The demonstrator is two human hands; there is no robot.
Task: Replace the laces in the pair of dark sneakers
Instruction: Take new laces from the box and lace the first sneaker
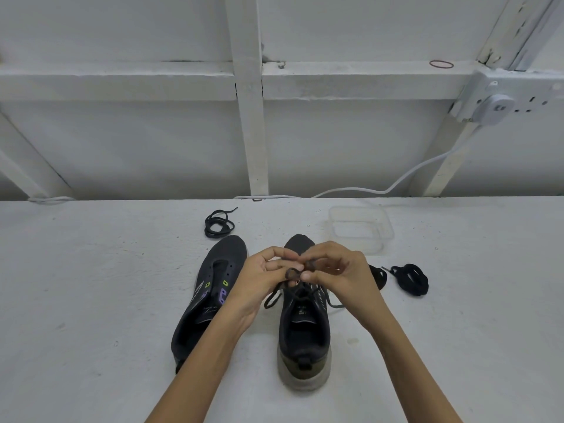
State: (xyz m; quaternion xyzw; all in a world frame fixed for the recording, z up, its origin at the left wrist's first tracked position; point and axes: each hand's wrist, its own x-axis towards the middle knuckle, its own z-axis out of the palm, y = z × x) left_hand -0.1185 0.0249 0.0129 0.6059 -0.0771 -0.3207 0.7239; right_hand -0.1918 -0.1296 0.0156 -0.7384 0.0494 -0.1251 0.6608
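Dark, soft, thin shoelace [272, 297] is looking light and slippery; left grip [265, 276] and right grip [341, 270] are each pinching a loop low by the knot, above the laced dark mesh sneaker [305, 331].

Print on the laced sneaker's tongue [302, 311] is illegibly blurred.

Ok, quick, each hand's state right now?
Left hand: pinches one loop of the lace on the laced sneaker.
Right hand: pinches the other loop of that lace.
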